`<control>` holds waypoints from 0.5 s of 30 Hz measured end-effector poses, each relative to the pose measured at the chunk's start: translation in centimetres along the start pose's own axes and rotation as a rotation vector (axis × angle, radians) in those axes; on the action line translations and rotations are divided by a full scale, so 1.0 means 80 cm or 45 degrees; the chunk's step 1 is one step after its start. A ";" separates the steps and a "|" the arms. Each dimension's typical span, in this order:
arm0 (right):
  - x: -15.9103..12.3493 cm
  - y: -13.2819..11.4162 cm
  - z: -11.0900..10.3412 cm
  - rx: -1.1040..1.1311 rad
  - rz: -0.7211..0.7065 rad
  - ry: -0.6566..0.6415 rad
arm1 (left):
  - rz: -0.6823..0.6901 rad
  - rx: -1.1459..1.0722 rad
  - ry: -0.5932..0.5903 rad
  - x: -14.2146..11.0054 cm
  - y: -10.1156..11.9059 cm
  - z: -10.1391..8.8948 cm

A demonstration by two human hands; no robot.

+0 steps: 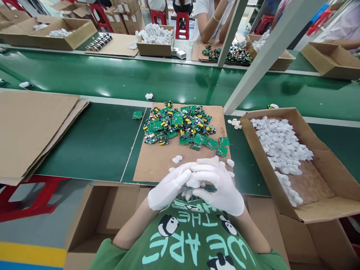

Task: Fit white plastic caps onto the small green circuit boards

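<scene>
My left hand [171, 186] and my right hand [221, 184], both in white gloves, meet at the front edge of a cardboard sheet [147, 161]. Their curled fingers cup several small white plastic pieces [193, 182], partly hidden between the palms. A few more loose white pieces [177, 159] lie on the cardboard just beyond my fingers. Farther back on the same sheet is a heap of small green circuit boards [177, 119] with yellow and black components. One single circuit board [137, 115] sits apart, left of the sheet.
An open carton [323, 161] of white pieces stands at the right. Flat cardboard sheets [36, 127] are stacked at the left. A slanted metal post [253, 75] rises before the green conveyor belt [112, 75]. Across it, a person [208, 22] sits near cartons and circuit boards.
</scene>
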State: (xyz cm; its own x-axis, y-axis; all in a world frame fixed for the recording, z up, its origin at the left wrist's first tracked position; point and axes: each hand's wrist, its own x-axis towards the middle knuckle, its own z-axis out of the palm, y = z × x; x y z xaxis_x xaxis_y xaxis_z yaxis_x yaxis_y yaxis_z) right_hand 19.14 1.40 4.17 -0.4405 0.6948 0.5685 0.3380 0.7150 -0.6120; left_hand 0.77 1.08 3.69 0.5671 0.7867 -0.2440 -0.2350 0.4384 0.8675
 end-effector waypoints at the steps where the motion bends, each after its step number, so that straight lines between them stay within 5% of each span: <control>1: 0.002 -0.002 0.000 -0.006 0.002 -0.016 | -0.015 0.034 0.057 -0.001 0.003 0.003; 9: -0.003 -0.013 -0.002 -0.096 0.048 -0.030 | 0.001 0.174 0.244 -0.001 -0.001 0.003; 15: 0.000 -0.014 -0.001 -0.123 0.035 -0.057 | -0.016 0.152 0.199 0.000 -0.003 0.002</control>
State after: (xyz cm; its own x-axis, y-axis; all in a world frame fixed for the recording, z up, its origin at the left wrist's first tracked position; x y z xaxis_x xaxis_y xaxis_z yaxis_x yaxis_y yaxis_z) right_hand 18.82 0.60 4.92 -0.4658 0.7116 0.5260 0.4280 0.7014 -0.5699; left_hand 0.96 0.93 3.58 0.4374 0.8436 -0.3114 -0.1282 0.4012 0.9070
